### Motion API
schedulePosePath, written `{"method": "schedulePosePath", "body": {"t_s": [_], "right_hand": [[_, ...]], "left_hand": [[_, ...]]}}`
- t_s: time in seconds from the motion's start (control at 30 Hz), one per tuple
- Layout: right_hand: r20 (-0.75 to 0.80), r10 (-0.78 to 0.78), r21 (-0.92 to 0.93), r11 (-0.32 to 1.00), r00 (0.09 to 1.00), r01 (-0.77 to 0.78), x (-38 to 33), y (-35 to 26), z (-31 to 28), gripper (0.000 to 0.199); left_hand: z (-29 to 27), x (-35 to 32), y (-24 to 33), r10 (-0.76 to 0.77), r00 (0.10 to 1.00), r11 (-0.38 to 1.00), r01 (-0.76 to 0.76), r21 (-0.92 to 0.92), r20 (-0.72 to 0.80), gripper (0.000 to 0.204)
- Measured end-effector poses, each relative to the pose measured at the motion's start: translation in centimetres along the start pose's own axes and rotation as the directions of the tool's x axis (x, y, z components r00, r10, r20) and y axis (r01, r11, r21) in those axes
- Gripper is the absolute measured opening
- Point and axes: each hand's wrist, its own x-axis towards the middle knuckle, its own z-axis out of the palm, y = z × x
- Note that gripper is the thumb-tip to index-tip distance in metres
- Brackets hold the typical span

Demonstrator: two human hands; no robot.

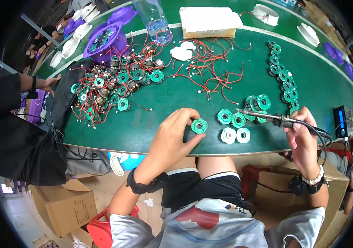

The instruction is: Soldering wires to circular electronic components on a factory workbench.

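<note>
Between the thumb and fingers of my left hand (175,131) is a small round motor with a green circuit board (199,126) on top, held just above the table's near edge. My right hand (301,134) grips a soldering iron (282,120) by its black handle, its metal tip pointing left. Near that tip stand several green-topped motors (238,120), some of them stacked. Two white round parts (228,135) sit side by side in front of them. The tip appears close above the motors; I cannot tell whether it touches any.
A heap of wired motors (114,89) covers the left of the green table (151,138). Loose red wires (209,62) lie at the middle back, before a tissue pack (210,22). A row of motors (286,80) runs along the right, near a soldering station (341,122). Another person (23,124) is at left.
</note>
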Motion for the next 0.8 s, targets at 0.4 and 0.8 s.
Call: {"method": "schedulePosePath", "body": {"t_s": [0.4, 0.8], "right_hand": [[-0.02, -0.03, 0.02, 0.999, 0.999, 0.03, 0.4, -0.8, -1.4, 0.01], [-0.004, -0.008, 0.09, 0.996, 1.0, 0.008, 0.3, -1.9, -1.5, 0.011]], "left_hand": [[2.3, 0.0, 1.9, 0.051, 0.995, 0.901, -0.081, 0.425, 0.082, 0.1], [5.4, 1.2, 3.7, -0.005, 0.997, 0.883, 0.041, 0.467, -0.077, 0.096]]}}
